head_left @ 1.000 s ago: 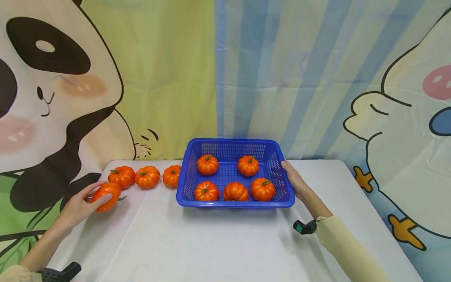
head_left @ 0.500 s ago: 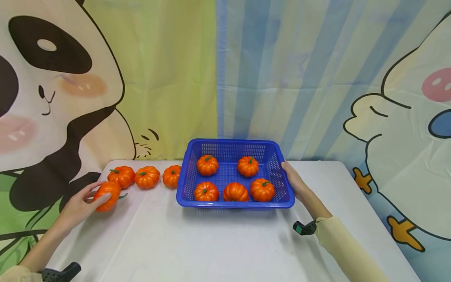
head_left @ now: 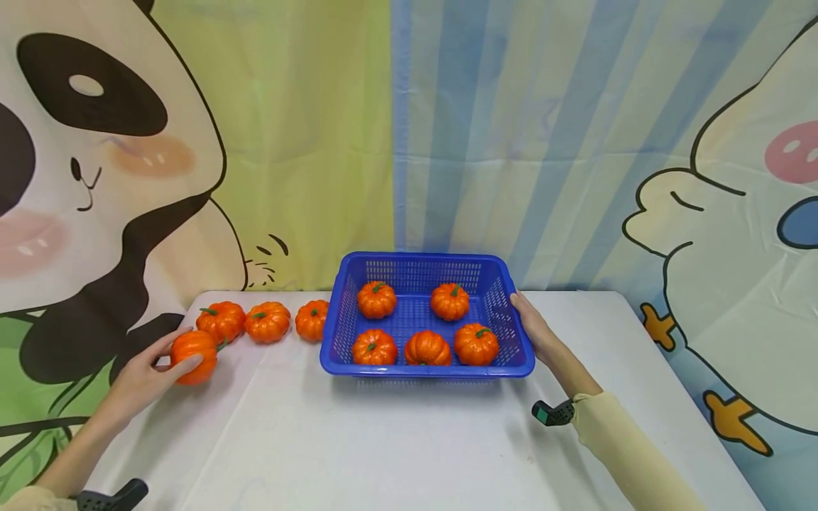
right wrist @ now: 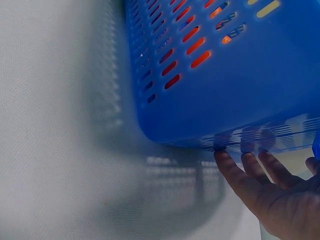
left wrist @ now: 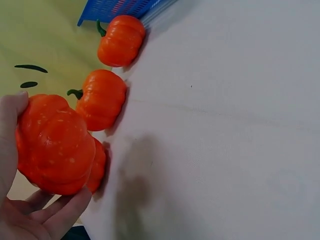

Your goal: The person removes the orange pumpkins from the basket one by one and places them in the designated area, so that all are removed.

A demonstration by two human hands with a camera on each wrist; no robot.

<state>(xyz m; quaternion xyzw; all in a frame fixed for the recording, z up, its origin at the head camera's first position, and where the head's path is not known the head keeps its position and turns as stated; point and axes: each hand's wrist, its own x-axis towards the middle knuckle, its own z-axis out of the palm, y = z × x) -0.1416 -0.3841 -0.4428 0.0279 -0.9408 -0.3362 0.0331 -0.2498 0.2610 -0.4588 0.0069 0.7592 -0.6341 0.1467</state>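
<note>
On the left in the head view, my left hand (head_left: 142, 380) holds an orange toy pumpkin (head_left: 193, 357) with a green stem, thumb on one side and fingers on the other. The left wrist view shows this pumpkin (left wrist: 55, 145) close up, overlapping another behind it. My right hand (head_left: 532, 323) grips the right side of a blue perforated plastic basket (head_left: 427, 370). From the right wrist, its fingertips (right wrist: 220, 157) press against the basket's outer wall (right wrist: 260, 75). Inside the basket sit several orange pumpkins (head_left: 427, 347), spaced apart in two rows.
Three more pumpkins stand in a row along the back left of the white table (head_left: 383, 447): one left (head_left: 220, 321), one middle (head_left: 268, 321), one beside the basket (head_left: 312, 319). A cartoon-printed curtain (head_left: 319, 142) hangs behind the table.
The pumpkin in my left hand has turned, its stem now pointing further up to the right. My right hand and the basket have stayed put.
</note>
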